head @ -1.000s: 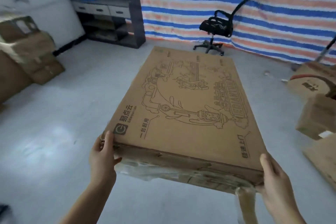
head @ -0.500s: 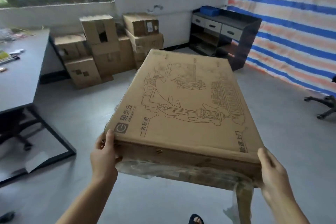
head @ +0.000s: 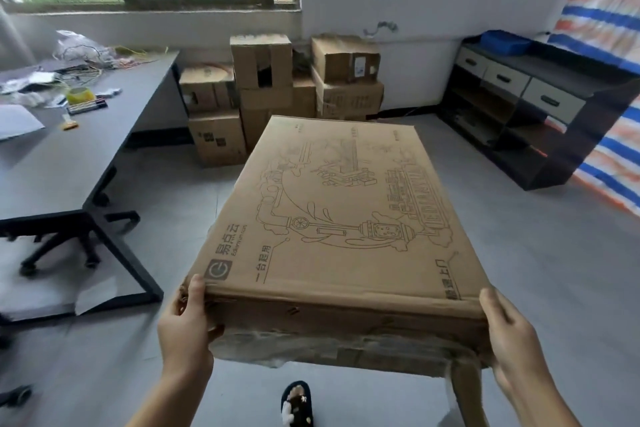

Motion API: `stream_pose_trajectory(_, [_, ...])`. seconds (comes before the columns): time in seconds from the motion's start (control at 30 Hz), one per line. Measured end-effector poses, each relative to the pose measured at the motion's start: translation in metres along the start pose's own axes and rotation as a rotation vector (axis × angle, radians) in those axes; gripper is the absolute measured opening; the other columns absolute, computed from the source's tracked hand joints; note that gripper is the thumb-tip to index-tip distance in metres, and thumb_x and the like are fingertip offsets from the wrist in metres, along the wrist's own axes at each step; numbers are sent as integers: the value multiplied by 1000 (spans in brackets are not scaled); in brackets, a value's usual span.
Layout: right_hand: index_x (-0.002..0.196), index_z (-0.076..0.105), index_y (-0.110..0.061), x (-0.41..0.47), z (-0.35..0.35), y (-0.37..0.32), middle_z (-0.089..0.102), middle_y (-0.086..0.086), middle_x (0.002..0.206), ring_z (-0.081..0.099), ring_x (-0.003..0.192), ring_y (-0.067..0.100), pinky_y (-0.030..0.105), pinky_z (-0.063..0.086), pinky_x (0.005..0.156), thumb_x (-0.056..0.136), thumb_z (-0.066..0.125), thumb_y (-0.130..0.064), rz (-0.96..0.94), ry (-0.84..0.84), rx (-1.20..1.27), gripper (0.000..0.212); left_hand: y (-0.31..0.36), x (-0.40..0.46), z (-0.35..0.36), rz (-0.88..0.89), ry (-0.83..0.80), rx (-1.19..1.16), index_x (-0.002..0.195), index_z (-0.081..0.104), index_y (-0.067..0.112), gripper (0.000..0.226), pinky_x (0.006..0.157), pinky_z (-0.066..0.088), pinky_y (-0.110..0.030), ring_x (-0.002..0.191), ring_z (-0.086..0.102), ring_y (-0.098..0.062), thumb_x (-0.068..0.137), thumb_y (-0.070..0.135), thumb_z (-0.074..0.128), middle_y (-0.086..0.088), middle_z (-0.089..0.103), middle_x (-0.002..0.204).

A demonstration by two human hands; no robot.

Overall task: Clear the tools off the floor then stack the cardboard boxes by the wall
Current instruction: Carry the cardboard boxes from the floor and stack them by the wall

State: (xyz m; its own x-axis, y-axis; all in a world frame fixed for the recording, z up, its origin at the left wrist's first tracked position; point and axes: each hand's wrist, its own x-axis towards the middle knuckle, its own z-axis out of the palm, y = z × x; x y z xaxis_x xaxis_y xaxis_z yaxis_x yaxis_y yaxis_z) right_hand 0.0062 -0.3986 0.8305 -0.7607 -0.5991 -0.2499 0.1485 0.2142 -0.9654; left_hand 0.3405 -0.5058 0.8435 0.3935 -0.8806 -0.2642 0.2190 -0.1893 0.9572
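A matt brown cardboard box (head: 341, 218), printed with dark line art, shows a creased, scuffed near edge with wrinkled clear plastic film (head: 311, 345) under it. Behind it, worn cardboard boxes (head: 277, 94) in the same dull finish. The bench (head: 69, 156) has a smooth grey top on black metal legs; the floor (head: 540, 253) is smooth grey with a faint sheen.

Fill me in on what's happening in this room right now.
A person is carrying a large flat cardboard box, left hand and right hand gripping its near corners. It is held off the floor, facing the stacked boxes against the wall under the window. A desk stands to the left, a dark shelf unit to the right.
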Motion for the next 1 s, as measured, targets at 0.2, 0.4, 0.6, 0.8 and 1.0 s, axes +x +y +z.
stream_pose_trajectory(0.2, [133, 51, -8, 125, 69, -26, 58, 6, 121, 53, 110, 24, 37, 40, 99, 97, 48, -30, -12, 6, -26, 42, -1, 103, 99, -1, 6, -18, 116, 57, 11, 30, 78, 50, -46, 98, 53, -25, 96, 33, 50, -7, 58, 107])
stream_pose_trajectory(0.4, [133, 50, -8, 244, 140, -77, 57, 5, 119, 52, 106, 23, 34, 40, 93, 97, 48, -30, -17, 32, -2, 43, 36, 215, 215, -6, -63, 13, 121, 55, 9, 36, 82, 51, -51, 102, 53, -28, 96, 34, 49, -9, 57, 110])
stream_pose_trajectory(0.6, [132, 52, -7, 352, 181, -122, 58, 4, 121, 52, 109, 20, 33, 39, 96, 97, 49, -30, -36, 70, -10, 43, 52, 291, 325, 3, -121, 8, 110, 56, 15, 25, 80, 52, -50, 102, 53, -27, 96, 34, 49, -5, 59, 103])
stream_pose_trajectory(0.8, [132, 53, -11, 492, 223, -167, 59, 6, 125, 54, 115, 24, 43, 40, 104, 94, 51, -40, -75, 28, -23, 48, 53, 359, 450, 40, -98, -29, 112, 58, 14, 30, 78, 52, -48, 102, 52, -25, 96, 36, 48, -3, 59, 102])
stream_pose_trajectory(1.0, [134, 51, -15, 668, 259, -241, 54, 2, 135, 49, 125, 21, 44, 37, 107, 66, 62, -71, -138, -78, -62, 89, 68, 420, 599, 69, -30, -124, 115, 58, 17, 28, 77, 52, -46, 101, 53, -25, 96, 36, 48, -5, 59, 108])
